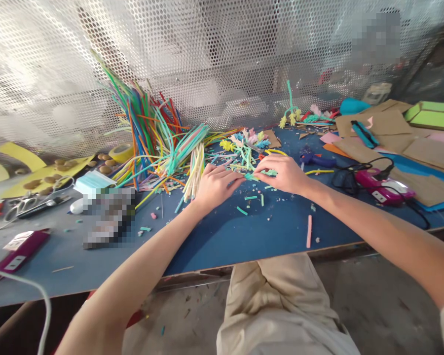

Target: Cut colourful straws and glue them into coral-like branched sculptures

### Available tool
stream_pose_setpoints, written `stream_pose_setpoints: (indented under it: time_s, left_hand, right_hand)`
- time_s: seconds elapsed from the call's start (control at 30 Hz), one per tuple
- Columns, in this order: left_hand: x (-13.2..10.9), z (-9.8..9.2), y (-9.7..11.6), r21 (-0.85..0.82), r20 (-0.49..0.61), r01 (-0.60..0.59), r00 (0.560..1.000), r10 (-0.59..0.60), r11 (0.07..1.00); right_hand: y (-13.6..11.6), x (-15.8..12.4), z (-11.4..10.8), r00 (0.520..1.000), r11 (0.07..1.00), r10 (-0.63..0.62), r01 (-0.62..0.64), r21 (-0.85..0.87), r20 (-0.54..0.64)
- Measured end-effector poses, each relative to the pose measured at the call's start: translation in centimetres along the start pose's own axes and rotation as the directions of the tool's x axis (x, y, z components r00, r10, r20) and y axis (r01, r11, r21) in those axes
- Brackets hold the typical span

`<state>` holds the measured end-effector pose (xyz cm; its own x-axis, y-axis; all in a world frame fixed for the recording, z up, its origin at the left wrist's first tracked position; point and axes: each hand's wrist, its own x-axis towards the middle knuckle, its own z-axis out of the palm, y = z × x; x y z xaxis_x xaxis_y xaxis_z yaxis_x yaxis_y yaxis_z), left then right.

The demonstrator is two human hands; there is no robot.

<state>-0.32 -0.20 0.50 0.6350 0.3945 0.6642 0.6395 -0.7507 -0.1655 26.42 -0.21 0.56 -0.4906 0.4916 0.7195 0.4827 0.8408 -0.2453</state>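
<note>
Over the middle of the blue table, my left hand [217, 185] and my right hand [283, 173] meet fingertip to fingertip, both pinched closed. A short teal pipe cleaner [249, 176] shows between them, its exact shape too small to make out. Behind my left hand lies a bundle of cream pipe cleaners [195, 165], with a tall heap of many-coloured pipe cleaners [136, 118] beyond. Small fluffy flower-like pieces [249, 138] in pink, blue and yellow sit past my fingers. Cut teal bits [241, 211] and a pink strip [309, 231] lie nearer the table edge.
A blue glue gun [318, 159] and a magenta power strip [385, 187] with a black cord lie right, near brown card sheets [377, 121]. Scissors [24, 206], a face mask [95, 181] and another power strip [24, 250] are left. A perforated metal screen [225, 54] stands behind.
</note>
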Motion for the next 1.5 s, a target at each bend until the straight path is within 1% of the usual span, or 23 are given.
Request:
stream_pose_setpoints:
  time_s: [0.1, 0.23, 0.47, 0.77, 1.07, 1.27, 1.5]
  left_hand:
    - [-0.05, 0.07, -0.01, -0.011, 0.005, 0.025, 1.0, -0.025, 1.0]
    - [-0.22, 0.2, -0.13, -0.023, 0.032, 0.053, 0.998, -0.052, 0.998]
    - [-0.26, 0.06, -0.1, -0.026, 0.045, 0.062, 0.997, -0.06, 0.998]
    - [-0.26, -0.05, 0.13, -0.068, 0.025, 0.089, 0.996, -0.088, 0.994]
    - [-0.09, -0.25, 0.18, -0.054, -0.018, 0.047, 0.999, -0.048, 0.997]
    - [-0.33, -0.17, 0.13, -0.054, 0.024, 0.086, 0.996, -0.084, 0.995]
    - [-0.28, -0.25, 0.11, -0.057, 0.036, 0.097, 0.995, -0.095, 0.994]
  right_hand:
    - [0.2, 0.01, 0.04, 0.999, 1.0, -0.023, 0.023, -0.014, -0.022]
    - [0.52, -0.07, 0.04, 0.997, 0.995, -0.058, 0.054, -0.085, -0.045]
    - [0.08, -0.03, -0.2, 0.99, 0.987, -0.087, 0.071, -0.146, -0.108]
    - [0.02, -0.1, -0.08, 0.991, 0.987, -0.067, 0.049, -0.154, -0.113]
    - [-0.24, -0.15, 0.05, 0.995, 0.989, -0.021, 0.005, -0.151, -0.101]
    - [-0.17, -0.22, -0.03, 0.998, 0.989, -0.01, 0.0, -0.151, -0.065]
    - [-0.23, -0.18, -0.32, 0.998, 0.989, -0.009, 0.0, -0.15, -0.059]
